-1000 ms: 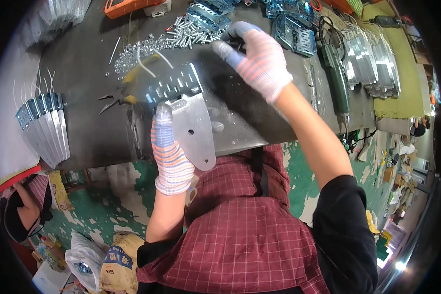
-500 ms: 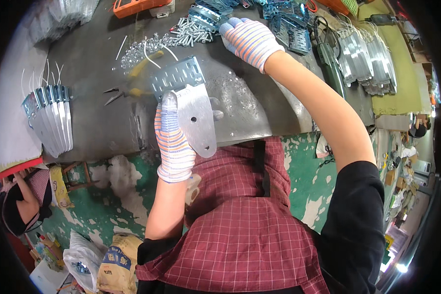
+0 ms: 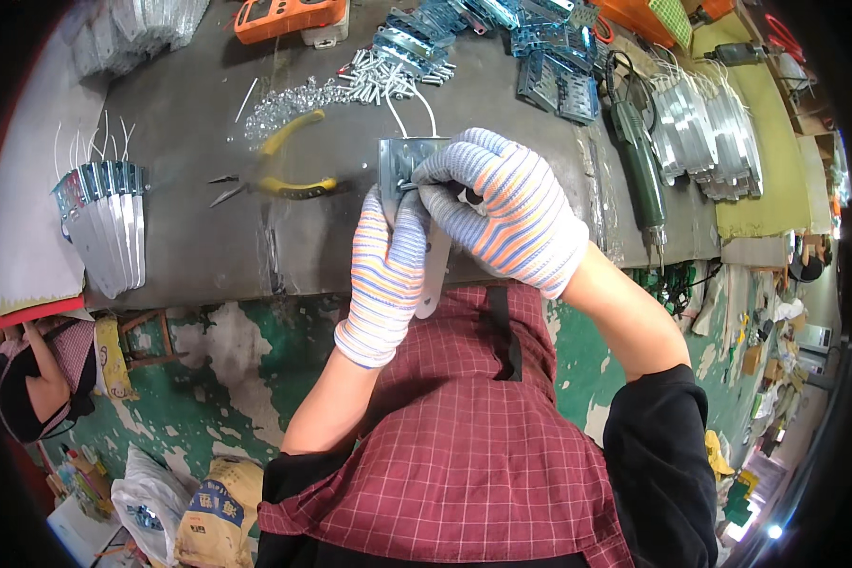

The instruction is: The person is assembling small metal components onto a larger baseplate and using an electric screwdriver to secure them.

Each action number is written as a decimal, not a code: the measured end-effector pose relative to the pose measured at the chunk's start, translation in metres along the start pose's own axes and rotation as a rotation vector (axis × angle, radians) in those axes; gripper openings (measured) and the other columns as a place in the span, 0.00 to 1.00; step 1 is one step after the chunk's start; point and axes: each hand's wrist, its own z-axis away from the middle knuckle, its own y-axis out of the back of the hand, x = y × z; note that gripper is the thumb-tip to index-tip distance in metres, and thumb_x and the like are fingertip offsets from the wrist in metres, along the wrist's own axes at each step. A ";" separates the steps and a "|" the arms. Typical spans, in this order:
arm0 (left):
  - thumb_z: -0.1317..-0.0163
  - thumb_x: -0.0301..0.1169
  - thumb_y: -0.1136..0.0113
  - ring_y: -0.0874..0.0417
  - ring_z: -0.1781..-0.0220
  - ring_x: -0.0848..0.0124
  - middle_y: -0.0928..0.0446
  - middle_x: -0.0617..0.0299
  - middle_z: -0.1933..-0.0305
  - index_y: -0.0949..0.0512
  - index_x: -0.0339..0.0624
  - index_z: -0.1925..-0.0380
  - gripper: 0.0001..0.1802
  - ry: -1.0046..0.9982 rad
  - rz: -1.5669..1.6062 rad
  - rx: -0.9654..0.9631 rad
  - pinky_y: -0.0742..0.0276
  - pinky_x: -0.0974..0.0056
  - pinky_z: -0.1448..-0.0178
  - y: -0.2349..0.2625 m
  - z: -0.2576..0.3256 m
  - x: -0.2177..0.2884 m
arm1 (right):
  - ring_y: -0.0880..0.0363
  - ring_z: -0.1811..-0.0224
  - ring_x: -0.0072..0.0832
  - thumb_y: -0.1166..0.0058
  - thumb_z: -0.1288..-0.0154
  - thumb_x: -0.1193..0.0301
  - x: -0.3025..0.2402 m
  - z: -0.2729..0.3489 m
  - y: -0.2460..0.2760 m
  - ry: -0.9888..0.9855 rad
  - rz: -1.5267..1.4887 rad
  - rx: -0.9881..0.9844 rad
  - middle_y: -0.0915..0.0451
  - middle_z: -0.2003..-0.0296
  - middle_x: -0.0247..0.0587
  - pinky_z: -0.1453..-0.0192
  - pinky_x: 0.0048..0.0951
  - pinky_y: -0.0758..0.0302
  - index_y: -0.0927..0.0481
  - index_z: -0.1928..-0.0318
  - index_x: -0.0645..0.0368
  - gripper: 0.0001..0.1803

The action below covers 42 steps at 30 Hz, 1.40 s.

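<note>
"Silvery metal showed near the middle of the frame. What was it?"

"A flat, round-ended plate [image 3: 435, 273] with a bluish bracket [image 3: 390, 161] at its top, and two white wires [image 3: 433, 112] rising above that."

"Who held it?"

"The left hand [image 3: 383, 275], in a striped glove, gripped the piece between thumb and fingers, just above the table's near edge."

"And the right hand [image 3: 506, 213]?"

"Gloved likewise, it reached in from the right, thumb and fingertips narrowed together at the bracket. Whether they pinched something small, I couldn't tell."

"What lay on the dark tabletop [image 3: 189, 189]?"

"Pliers [image 3: 298, 186], yellow handles spread, left of the hands. Shiny bolts [image 3: 388, 78] were heaped at upper centre, beside a scatter of small glinting bits [image 3: 289, 106]. Bluish brackets [image 3: 559, 80] lay piled right of the bolts, and a dark green power tool [image 3: 637, 170] lay farther right."

"Anything toward the sides?"

"Fanned plates [image 3: 109, 232] with wires at the left, stacked silvery plates [image 3: 710, 142] at the upper right."
</note>
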 end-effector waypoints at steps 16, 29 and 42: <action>0.38 0.30 0.44 0.20 0.63 0.66 0.21 0.52 0.63 0.34 0.27 0.48 0.22 -0.065 -0.398 -0.050 0.25 0.64 0.54 -0.007 0.000 -0.004 | 0.23 0.71 0.44 0.32 0.50 0.53 0.023 0.006 0.008 -0.545 -0.347 -0.128 0.24 0.74 0.49 0.66 0.34 0.28 0.25 0.68 0.61 0.24; 0.36 0.39 0.42 0.23 0.45 0.62 0.28 0.49 0.42 0.61 0.36 0.29 0.47 0.048 -0.185 -0.280 0.29 0.61 0.41 -0.036 0.022 0.022 | 0.42 0.32 0.59 0.44 0.44 0.68 0.014 0.077 -0.033 -0.203 -0.424 0.154 0.36 0.36 0.59 0.29 0.52 0.44 0.40 0.33 0.61 0.38; 0.39 0.25 0.37 0.25 0.75 0.78 0.26 0.65 0.77 0.25 0.36 0.69 0.06 -0.179 -0.141 -0.129 0.30 0.70 0.70 -0.025 -0.026 0.021 | 0.37 0.32 0.38 0.41 0.66 0.81 0.002 0.092 0.004 -0.595 -1.772 0.369 0.35 0.35 0.42 0.27 0.40 0.44 0.40 0.31 0.53 0.53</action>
